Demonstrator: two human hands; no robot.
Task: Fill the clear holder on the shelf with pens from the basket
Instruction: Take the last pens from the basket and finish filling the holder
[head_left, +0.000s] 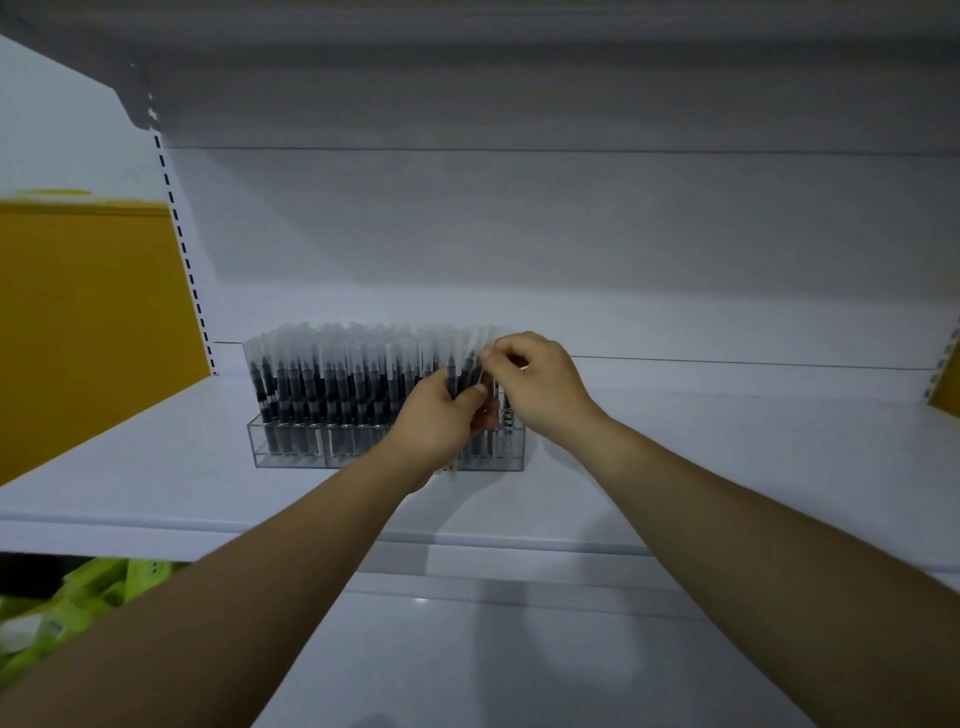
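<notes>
The left hand was curled round a small bundle of black pens with frosted clear caps, holding them upright in front of the holder's right end. Just beside it, at its 2 o'clock, the right hand pinched the capped top of a single pen between thumb and fingertips, right next to the bundle; whether that pen belonged to the bundle could not be told.

Behind both hands the clear rectangular acrylic holder stood on the white metal shelf, packed from its 9 o'clock end with upright rows of matching capped black pens. At the holder's 10 o'clock a white slotted upright rose, with a mustard-yellow panel at 9 o'clock of the view. Blurred lime-green packets lay under the shelf at 8 o'clock.
</notes>
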